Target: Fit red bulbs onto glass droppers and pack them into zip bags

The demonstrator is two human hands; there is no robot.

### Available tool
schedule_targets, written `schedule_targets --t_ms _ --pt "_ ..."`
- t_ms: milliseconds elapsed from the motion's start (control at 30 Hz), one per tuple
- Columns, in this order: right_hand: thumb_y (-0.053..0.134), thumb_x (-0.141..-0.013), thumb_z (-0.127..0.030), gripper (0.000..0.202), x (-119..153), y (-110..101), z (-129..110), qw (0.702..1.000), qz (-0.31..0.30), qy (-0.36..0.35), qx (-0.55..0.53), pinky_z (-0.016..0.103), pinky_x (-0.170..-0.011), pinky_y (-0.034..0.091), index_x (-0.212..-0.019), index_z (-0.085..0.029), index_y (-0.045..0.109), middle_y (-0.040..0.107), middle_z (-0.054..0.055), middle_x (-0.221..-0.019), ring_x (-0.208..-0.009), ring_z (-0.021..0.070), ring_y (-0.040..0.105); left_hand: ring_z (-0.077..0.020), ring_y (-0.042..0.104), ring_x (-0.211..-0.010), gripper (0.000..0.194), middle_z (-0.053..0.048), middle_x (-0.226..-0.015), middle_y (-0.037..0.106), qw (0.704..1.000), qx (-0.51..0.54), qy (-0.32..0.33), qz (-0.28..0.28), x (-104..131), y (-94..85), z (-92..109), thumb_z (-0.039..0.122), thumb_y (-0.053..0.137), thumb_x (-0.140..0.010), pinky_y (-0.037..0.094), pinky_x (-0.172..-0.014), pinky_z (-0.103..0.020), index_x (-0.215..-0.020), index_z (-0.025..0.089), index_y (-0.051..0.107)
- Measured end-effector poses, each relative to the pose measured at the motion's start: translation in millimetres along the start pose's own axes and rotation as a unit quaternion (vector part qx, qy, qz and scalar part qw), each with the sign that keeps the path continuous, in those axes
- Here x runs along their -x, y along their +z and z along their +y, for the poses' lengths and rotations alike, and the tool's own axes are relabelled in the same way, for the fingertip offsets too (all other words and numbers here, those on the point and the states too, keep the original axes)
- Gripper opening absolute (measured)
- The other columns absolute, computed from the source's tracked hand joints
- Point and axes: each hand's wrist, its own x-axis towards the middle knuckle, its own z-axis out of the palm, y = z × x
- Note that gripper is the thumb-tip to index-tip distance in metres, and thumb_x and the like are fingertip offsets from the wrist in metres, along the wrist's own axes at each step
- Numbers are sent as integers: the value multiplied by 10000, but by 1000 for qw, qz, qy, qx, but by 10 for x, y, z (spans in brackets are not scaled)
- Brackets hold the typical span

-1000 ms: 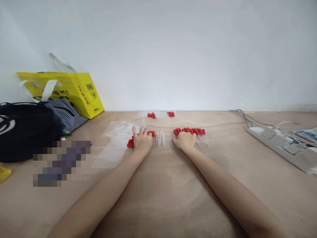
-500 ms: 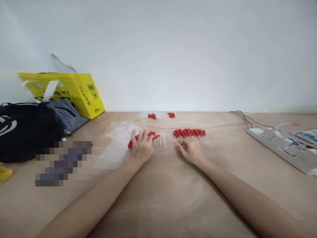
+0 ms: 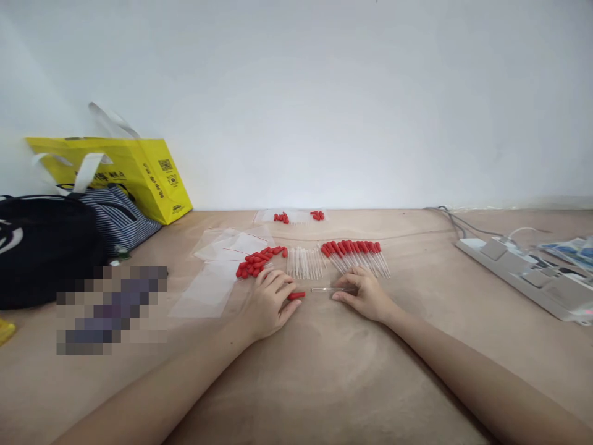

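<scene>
Left hand [image 3: 272, 305] has its fingers pinched on a red dropper bulb [image 3: 296, 296], right hand [image 3: 365, 295] on a clear tube [image 3: 322, 290]; I'd keep ends level, lined up.

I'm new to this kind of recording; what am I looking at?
There is no machine here, just a person's two bare hands, seen by a camera worn on their head, looking forward and down. The left hand holds a small red bulb-shaped piece; the right hand holds a thin clear tube, its free end pointing toward that piece, not touching it. Behind them on the pale brown wooden tabletop lie a pile of similar red pieces, a row of bare clear tubes and a row of red-topped clear tubes. A white power strip lies at the right.
</scene>
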Motion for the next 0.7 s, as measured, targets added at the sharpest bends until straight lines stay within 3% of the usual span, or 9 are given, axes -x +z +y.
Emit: schedule_targets --t_ms 133,233,367,533,700 --pt "603 -692 -426 230 -84 70 -110 999 -21 25 33 305 -682 334 -762 -207 599 543 19 -773 -796 172 490 -200 525 -845 157 -35 -868 628 999 30 -38 -6 -19 61 -19 328 550 -758 350 -774 -388 -837 229 643" --pt "545 -746 -404 203 -113 103 -152 996 -36 34 72 313 -685 293 -739 -204 579 547 18 -785 -808 174 480 -195 543 -840 117 -6 -831 651 998 33 -61 6 -29 81 -14 292 548 -768 298 -817 -430 -736 237 647" --pt "494 -790 -370 199 -116 126 -157 994 -47 17 95 319 -697 258 -737 -190 557 558 36 -856 -841 182 458 -201 528 -958 125 0 -900 659 997 39 -69 16 -65 122 -5 254 496 -809 201 -930 -462 -767 219 608" --pt "457 -820 -312 163 -119 156 -152 997 -19 23 75 336 -748 233 -745 -184 524 580 22 -807 -818 169 462 -175 515 -1024 148 11 -878 658 997 46 -65 4 -117 217 -5 203 401 -860 72 -1012 -459 -852 211 548" --pt "434 -834 -251 145 -104 153 -218 998 28 -19 48 353 -822 196 -728 -176 500 600 5 -737 -752 140 487 -173 543 -994 151 17 -858 667 996 48 -71 8 -120 239 -8 206 393 -867 30 -1010 -479 -885 218 543"
